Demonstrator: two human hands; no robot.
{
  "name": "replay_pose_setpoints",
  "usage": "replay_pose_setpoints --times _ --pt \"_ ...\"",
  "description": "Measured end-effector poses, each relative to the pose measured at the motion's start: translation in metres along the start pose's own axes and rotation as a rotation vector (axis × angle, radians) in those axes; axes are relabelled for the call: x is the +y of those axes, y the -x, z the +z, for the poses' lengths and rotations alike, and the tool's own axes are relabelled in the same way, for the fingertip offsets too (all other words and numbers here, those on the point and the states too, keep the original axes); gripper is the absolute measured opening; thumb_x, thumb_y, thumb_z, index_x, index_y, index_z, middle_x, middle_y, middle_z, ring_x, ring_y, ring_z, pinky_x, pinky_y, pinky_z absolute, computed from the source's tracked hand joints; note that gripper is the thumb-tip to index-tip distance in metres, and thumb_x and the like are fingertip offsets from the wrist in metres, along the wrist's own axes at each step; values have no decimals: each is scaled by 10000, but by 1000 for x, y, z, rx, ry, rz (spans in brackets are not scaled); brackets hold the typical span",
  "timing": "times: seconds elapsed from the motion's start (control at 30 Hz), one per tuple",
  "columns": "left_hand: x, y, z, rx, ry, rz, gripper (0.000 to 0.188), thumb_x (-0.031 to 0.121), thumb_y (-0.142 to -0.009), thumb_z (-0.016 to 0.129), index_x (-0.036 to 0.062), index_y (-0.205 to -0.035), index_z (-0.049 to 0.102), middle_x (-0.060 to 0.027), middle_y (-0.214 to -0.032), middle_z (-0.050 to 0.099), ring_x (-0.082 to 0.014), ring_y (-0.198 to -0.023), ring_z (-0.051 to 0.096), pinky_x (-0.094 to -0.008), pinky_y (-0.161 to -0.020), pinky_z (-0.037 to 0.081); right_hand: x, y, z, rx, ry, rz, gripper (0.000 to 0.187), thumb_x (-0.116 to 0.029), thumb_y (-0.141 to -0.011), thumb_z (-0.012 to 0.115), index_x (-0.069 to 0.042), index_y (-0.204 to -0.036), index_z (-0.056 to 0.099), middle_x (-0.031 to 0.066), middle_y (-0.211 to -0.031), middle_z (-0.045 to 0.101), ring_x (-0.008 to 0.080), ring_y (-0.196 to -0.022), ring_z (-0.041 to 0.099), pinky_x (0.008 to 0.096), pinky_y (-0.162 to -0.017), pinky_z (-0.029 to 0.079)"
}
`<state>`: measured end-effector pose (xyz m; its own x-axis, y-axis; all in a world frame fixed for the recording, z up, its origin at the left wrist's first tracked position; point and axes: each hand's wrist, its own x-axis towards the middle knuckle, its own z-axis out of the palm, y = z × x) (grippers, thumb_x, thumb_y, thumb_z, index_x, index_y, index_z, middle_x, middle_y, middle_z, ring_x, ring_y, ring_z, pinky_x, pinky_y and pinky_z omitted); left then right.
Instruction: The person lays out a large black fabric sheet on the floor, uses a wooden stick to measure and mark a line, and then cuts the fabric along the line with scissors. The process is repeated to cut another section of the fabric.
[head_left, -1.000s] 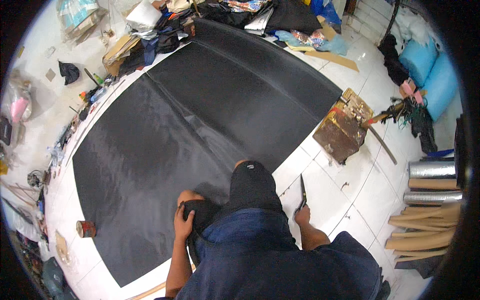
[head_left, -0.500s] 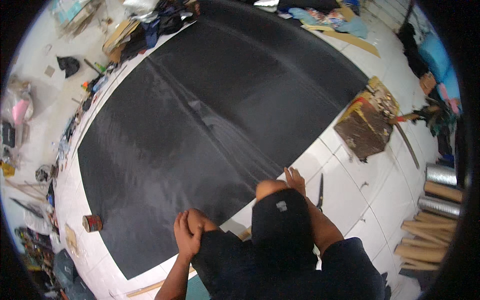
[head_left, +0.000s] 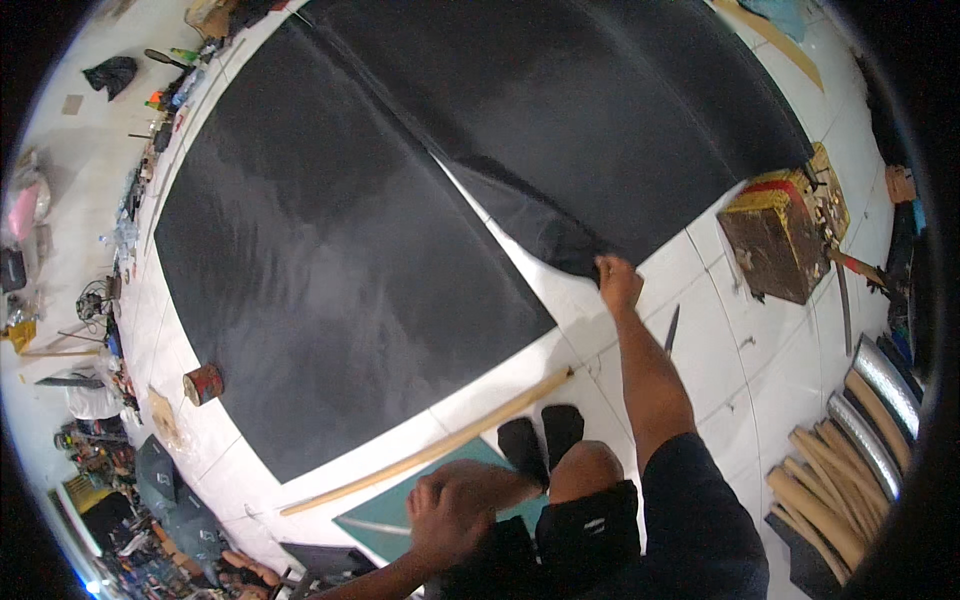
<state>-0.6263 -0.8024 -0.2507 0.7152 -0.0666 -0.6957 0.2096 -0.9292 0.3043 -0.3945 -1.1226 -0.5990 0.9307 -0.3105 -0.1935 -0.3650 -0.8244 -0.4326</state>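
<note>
A long wooden stick (head_left: pixel 430 442) is laid slantwise on the white tiled floor (head_left: pixel 740 370), and the other things are placed from it. Just below it, a green cutting mat (head_left: pixel 385 510) is spread flat. Left of its lower end, a small red tin can (head_left: pixel 203 383) is stood upright. Right of its upper end, a slim dark blade (head_left: pixel 671 330) is laid on the tiles. Farther right and higher, a worn brown wooden box (head_left: pixel 775 240) with a yellow-edged top is set. Well to the lower right, rolls of tan and silver material (head_left: pixel 850 450) are stacked side by side. Far to the left, tools and clutter (head_left: pixel 110 330) are strewn along the floor's edge.
</note>
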Motion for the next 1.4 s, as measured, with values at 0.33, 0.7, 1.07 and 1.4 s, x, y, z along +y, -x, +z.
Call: replay_pose_setpoints --times 0.33,0.7,1.07,1.4 --pt "36 -12 6 -262 -88 122 623 547 -834 604 64 -1227 580 -253 -1182 544 -415 -1154 505 -536 -967 399 -34 -87 -194 202 -883 553 404 -371 -969 574 18 -1023 670 81 -858 635 205 -748 529 362 -713 438" --pt "358 -421 -329 160 1326 -406 824 643 -814 630 52 -1366 472 -182 -1209 594 -290 -1081 567 -416 -894 467 -118 -86 -370 242 -1100 683 448 -358 -1006 502 80 -1049 584 130 -1011 619 221 -948 526 350 -861 418" --pt "423 -384 -384 308 743 -15 476 154 -867 626 -40 -1279 489 -249 -1223 605 -392 -1182 560 -436 -1004 420 -185 -152 -550 -324 -350 44 746 -320 -751 770 3 -1354 473 270 -1192 613 374 -1133 599 443 -984 451" --pt "321 -357 -524 -152 1731 49 505 276 -864 635 -4 -1270 528 -173 -1260 571 -310 -1193 510 -437 -1038 367 -421 -171 -546 -50 -109 39 295 -165 -785 627 -16 -1039 636 208 -886 664 390 -808 640 504 -757 476"
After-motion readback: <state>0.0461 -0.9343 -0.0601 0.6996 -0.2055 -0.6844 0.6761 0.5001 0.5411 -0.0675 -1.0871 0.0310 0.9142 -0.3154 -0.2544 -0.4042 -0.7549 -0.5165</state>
